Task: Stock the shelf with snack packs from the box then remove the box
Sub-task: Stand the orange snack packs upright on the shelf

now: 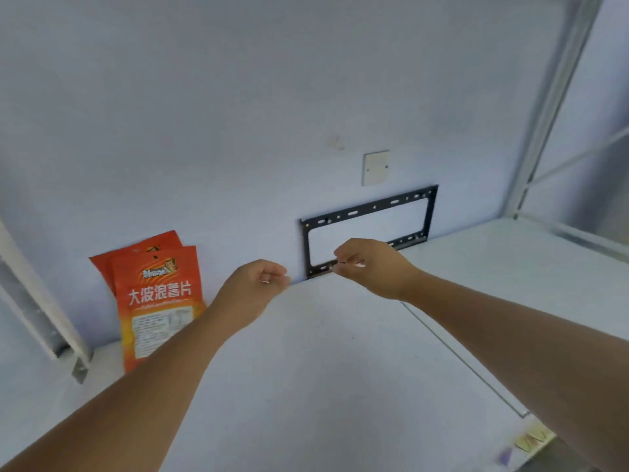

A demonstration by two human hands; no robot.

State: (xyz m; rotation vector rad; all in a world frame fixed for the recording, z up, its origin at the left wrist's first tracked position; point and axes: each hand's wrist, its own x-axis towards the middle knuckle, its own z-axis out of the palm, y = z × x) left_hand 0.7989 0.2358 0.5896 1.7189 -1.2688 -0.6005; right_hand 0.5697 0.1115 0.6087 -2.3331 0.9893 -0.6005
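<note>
Both hands are out in front of me over the white shelf (323, 369), the forearms coming in from the lower corners of the frame. The left hand (253, 287) hangs just left of centre with its fingers loosely curled toward the palm, and I see nothing in it. The right hand (371, 267) hangs just right of centre, a little higher in the frame. Its fingers are bent and the thumb sits close to the forefinger, but it has nothing in its grip that I can make out. The two hands are near each other and do not touch. The two orange snack packs (156, 294) are at the left of the frame, standing upright on the shelf, one overlapping the other, the rear one against the pale wall (238, 97). My left forearm crosses in front of the lower right corner of the front pack. A black metal bracket (366, 207) is on the wall behind the right hand, with a blank wall plate (375, 167) just above it. A pale metal upright (551, 97) rises at the right edge.
</note>
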